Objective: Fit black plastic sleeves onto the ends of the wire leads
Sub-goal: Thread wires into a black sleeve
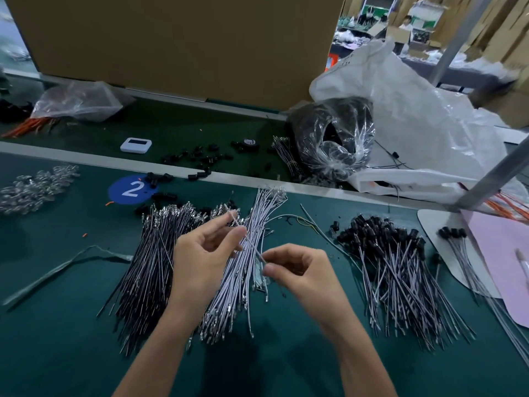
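My left hand [201, 253] pinches a thin white wire lead [248, 241] near its upper end, between thumb and fingers. My right hand [297, 270] pinches the same lead at its lower end. Both hands hover over a pile of white leads [243, 282] on the green table. A pile of black leads [148, 267] lies to the left. To the right lies a pile of leads with black sleeves fitted [392, 253]. Loose black sleeves [200, 160] are scattered at the back near the blue "2" sticker [130, 190].
A clear bag of black parts [332, 141] and a large white plastic bag [415, 116] sit at the back right. A brown cardboard wall [177, 38] stands behind. Clear parts [34, 187] lie far left, a pink sheet [498, 253] far right, a white timer [135, 145] at the back.
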